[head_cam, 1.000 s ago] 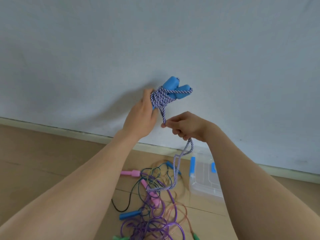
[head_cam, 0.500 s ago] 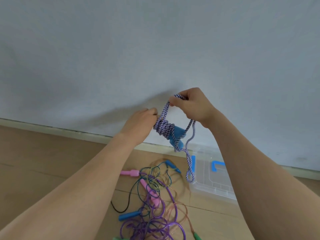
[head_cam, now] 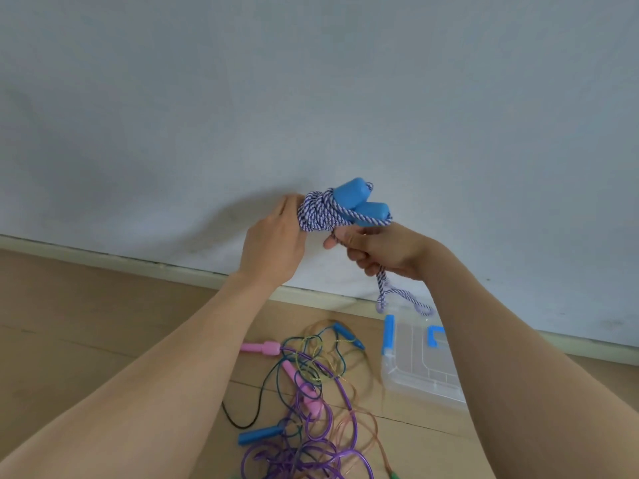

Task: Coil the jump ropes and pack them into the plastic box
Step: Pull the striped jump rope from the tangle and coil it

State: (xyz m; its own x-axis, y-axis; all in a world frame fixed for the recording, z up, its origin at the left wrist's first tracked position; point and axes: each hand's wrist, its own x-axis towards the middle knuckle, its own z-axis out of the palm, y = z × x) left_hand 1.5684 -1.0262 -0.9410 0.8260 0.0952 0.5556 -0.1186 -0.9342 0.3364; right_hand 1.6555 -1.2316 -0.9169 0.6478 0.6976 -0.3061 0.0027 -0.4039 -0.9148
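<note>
Since half a second ago the right hand (head_cam: 383,252) has dropped from above the bundle to just below it, and the two blue handles (head_cam: 359,203) now stick upward instead of hanging down. The left hand (head_cam: 273,243) grips the wound coils of the braided jump rope (head_cam: 318,216), with its fingers wrapped round behind them (only the back of the hand shows). The right hand's fingers curl round the rope's loose end (head_cam: 390,295), which dangles below the fist in a short loop. The bundle is held in the air in front of the wall (head_cam: 311,98). The clear plastic box (head_cam: 415,382) lies on the floor (head_cam: 103,340) near its far edge, partly hidden by the right forearm. A tangle of other jump ropes (head_cam: 311,402) lies on the floor just beside the box's left side.
</note>
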